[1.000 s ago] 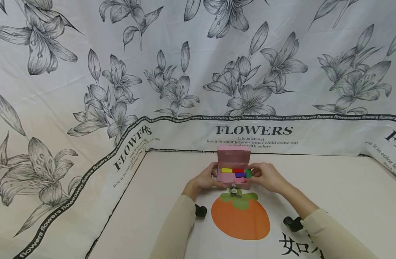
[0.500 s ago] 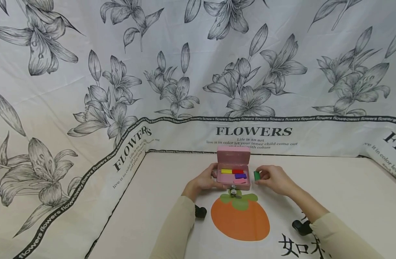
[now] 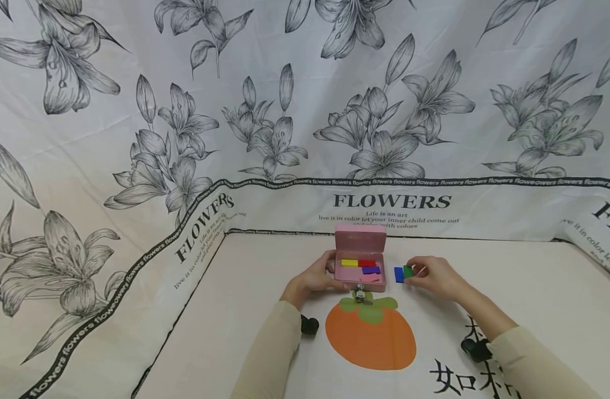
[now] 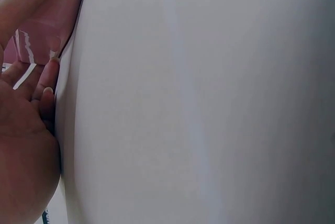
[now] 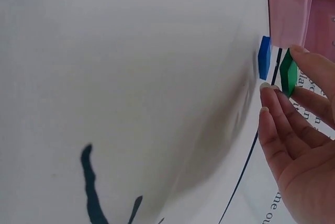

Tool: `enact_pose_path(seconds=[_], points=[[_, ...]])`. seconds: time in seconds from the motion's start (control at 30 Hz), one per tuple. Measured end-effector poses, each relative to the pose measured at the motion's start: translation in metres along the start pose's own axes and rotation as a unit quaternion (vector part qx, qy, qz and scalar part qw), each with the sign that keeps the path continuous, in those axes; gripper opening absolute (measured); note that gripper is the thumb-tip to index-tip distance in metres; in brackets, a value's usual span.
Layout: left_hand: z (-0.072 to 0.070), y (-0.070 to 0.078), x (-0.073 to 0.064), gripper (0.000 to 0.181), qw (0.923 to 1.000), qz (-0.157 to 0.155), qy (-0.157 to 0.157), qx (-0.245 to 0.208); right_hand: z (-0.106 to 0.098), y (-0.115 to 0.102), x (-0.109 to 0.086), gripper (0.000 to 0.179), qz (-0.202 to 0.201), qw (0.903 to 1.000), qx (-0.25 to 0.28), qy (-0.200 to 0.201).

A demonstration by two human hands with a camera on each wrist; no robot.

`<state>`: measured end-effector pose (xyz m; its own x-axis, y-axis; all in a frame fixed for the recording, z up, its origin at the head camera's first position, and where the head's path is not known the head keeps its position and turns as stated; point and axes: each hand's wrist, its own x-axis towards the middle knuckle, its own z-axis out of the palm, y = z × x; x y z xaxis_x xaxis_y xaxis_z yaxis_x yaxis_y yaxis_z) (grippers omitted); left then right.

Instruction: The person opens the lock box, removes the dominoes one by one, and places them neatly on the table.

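Observation:
A small pink metal box (image 3: 360, 242) stands with its lid raised. My left hand (image 3: 317, 276) grips its left side, thumb near the front and fingers around the side; in the left wrist view the fingers (image 4: 48, 72) press against the pink wall. Inside the box lie yellow (image 3: 349, 262), red (image 3: 367, 263), purple (image 3: 370, 270) and pink (image 3: 369, 279) blocks. To the right of the box, my right hand (image 3: 436, 275) pinches a green block (image 5: 288, 75) between thumb and fingertips. A blue block (image 5: 264, 58) rests on the white cloth just left of the green one.
From the box's front hangs a metal latch (image 3: 360, 292), above a printed orange persimmon (image 3: 370, 335). Black wrist gear shows by the left sleeve (image 3: 272, 349) and the right sleeve (image 3: 529, 357). A flower-print curtain (image 3: 265, 205) rises behind the box.
My right hand has lifted the green block out over the box's right edge and carried it rightward beside the blue block, which has come into view. The left hand stays at the box.

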<state>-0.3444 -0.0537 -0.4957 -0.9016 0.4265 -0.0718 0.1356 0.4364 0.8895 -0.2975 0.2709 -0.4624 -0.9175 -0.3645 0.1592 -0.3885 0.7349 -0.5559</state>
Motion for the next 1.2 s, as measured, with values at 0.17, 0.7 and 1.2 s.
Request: enact_pose_path(seconds=[0.17,0.7,1.2], points=[[0.0,0.0,0.001,0.099,1.0,-0.002,-0.003,0.001,-0.001,0.007,0.0,0.041,0.006,1.0,-0.001,0.002],[0.0,-0.002,0.0,0.098,1.0,0.0,-0.006,0.002,0.004,0.015,0.006,0.041,0.048,0.9986,0.0,-0.02],[-0.001,-0.004,0.002,0.097,0.9999,-0.009,-0.006,-0.003,0.005,0.016,0.01,0.04,0.054,0.9982,-0.002,-0.026]])
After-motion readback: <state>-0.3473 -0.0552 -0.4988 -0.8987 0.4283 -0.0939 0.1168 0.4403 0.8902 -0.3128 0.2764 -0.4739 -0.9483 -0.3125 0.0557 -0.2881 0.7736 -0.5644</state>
